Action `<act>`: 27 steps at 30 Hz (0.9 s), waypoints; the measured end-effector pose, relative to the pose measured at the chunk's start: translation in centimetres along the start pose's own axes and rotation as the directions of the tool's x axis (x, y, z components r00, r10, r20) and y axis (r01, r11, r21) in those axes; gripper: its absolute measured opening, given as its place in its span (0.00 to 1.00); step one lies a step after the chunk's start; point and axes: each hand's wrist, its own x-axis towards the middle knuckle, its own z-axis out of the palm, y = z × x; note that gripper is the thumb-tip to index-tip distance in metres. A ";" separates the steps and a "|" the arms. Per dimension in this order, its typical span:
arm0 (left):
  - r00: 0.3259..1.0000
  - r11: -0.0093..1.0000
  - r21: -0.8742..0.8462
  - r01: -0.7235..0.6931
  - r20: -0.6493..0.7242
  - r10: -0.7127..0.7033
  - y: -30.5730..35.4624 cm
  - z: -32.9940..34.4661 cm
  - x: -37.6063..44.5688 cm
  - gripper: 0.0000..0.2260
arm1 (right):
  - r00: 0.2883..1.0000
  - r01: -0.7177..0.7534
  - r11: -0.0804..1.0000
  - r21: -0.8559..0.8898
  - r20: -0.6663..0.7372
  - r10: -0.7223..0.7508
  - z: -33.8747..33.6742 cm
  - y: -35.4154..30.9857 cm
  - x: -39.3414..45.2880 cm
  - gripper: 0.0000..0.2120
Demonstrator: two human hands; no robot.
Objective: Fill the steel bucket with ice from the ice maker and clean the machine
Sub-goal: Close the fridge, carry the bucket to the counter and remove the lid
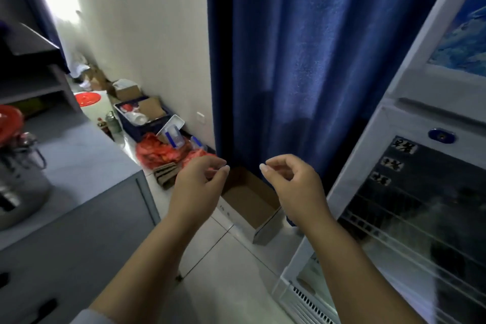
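Both hands hang in mid-air, empty. The left hand [198, 187] has loosely curled fingers [222, 169], gripping nothing; the right hand [294, 187] mirrors it, its fingers [265, 167] relaxed and close to the left ones without touching. Below and beyond the fingers an open cardboard box [249, 202] sits on the tiled floor [231, 271]. Far left of the fingers, a steel bucket [18, 187] stands on the grey bench [79, 160]. A blue curtain [302, 60] hangs beyond the fingers; a white glass-door cabinet [410, 192] is at right.
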 end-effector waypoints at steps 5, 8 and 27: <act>0.993 0.995 0.044 0.084 -0.083 -0.081 -2.3 -5.2 -1.5 0.02 | 0.995 0.030 1.000 -0.004 0.100 -0.029 4.8 -2.3 -1.1 0.05; 0.984 0.994 0.034 0.107 -0.143 -0.101 -3.5 -8.6 -2.6 0.04 | 0.984 0.051 0.999 0.004 0.169 -0.051 7.7 -3.7 -1.8 0.05; 0.846 0.959 0.060 0.277 -0.488 -0.213 -10.3 -25.1 -9.2 0.03 | 0.858 0.249 0.966 0.064 0.449 -0.251 23.8 -10.0 -5.0 0.06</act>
